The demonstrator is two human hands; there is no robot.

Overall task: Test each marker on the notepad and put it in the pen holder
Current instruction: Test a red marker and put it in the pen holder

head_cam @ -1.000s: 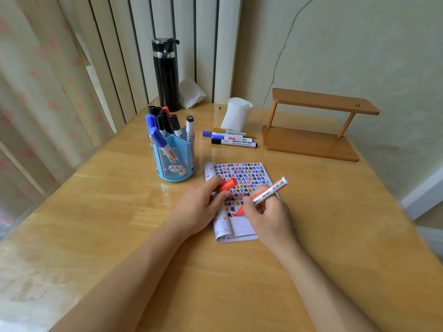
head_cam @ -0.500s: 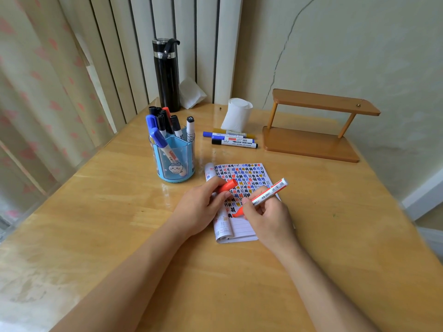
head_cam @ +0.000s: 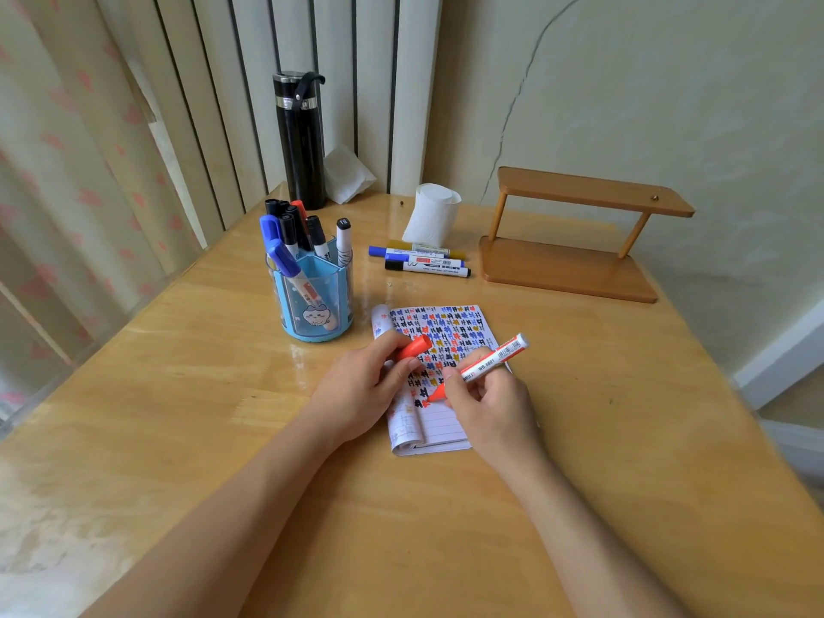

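The red marker, white body and no cap on, is held in the right hand; its tip seems to touch the notepad. The left hand pinches the red cap. The tip has moved slightly lower than a second ago; the holder stayed in place.

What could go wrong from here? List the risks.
1. The red marker in the right hand is uncapped; its tip could smear the hand or the table.
2. The left hand holds the red cap loosely; it might drop.
3. The pen holder looks crowded, so insertion may jam.
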